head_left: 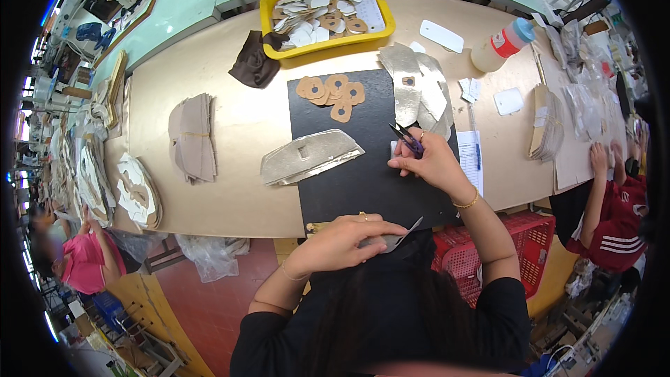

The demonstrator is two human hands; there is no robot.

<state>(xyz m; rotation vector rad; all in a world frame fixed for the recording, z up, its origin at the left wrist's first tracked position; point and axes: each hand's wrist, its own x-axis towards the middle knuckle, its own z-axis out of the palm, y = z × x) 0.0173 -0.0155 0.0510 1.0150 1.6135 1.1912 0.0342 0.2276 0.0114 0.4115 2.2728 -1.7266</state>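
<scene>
Purple-handled snips (414,145) are gripped in the right hand (434,162), over the two o'clock side of a black mat (349,199), while a thin grey piece (400,239) is held between the thumb and fingers of the left hand (342,243) at the six o'clock edge. Silvery panels (314,158) are stacked at nine o'clock, tan cut-outs (340,111) clustered at eleven.

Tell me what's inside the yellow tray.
The yellow tray holds a heap of white and tan pieces and a white sheet. Whatever lies beneath them is covered.
</scene>
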